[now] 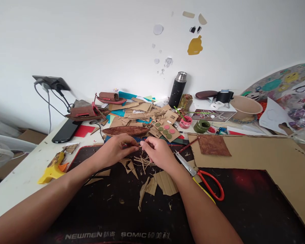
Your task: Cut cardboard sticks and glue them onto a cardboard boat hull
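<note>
Over the black desk mat (112,213), my left hand (118,147) and my right hand (159,153) meet, thumbs and fingers pinched close together. Whatever lies between the fingertips is too small and covered to make out. Just below them, thin cardboard strips (143,163) lie in a loose pile. Torn cardboard pieces (166,183) are scattered nearer to me. Behind my fingers sits a brown boat hull (125,130). Open scissors (193,172) with red handles rest beside my right forearm.
A yellow glue gun (53,169) lies left, near a black phone (66,131). Two model boats (85,112) stand behind. Pink paint (185,122) and green paint (202,126) jars, a black thermos (178,88) and cardboard scraps (139,107) line the back. A brown-painted square (215,145) lies right.
</note>
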`<state>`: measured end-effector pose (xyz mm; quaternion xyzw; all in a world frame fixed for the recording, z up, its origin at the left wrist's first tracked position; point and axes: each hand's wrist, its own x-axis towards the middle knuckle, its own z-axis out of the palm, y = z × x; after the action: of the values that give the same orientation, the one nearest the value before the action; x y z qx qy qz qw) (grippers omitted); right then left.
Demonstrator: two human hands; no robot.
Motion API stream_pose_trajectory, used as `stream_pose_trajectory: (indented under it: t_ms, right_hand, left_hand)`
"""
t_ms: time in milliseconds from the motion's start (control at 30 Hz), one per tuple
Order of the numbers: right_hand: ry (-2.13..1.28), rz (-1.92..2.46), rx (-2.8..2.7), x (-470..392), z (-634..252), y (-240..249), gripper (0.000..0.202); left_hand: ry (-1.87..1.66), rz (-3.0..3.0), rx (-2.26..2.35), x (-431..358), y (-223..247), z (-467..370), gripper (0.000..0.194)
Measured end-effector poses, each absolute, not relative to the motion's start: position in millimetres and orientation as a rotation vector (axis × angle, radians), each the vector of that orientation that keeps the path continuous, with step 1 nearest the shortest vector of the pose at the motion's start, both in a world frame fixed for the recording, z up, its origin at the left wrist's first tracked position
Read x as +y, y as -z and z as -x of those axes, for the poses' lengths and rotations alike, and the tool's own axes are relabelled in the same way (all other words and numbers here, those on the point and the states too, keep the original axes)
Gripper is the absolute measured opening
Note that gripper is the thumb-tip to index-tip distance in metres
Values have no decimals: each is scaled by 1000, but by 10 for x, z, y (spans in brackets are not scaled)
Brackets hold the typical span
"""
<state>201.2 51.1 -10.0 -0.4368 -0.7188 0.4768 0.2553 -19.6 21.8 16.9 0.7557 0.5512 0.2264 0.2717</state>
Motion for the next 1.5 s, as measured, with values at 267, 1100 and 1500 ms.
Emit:
stream_pose_trajectory:
  t_ms: [267, 1100, 1500]
  right_hand:
    - [-1290, 1185, -1946, 492, -2002, 79, 31]
    - [-1506, 1062, -1696, 563, -1995, 211, 11]
    - [-1604, 1016, -1616, 556, -1978, 170, 8]
  left_hand:
    - [-598, -1937, 1537, 184, -214, 230, 34]
    - [-819, -1359, 1341, 217, -90, 157, 40]
    - [-788, -1234, 1295, 198, -50, -19, 46]
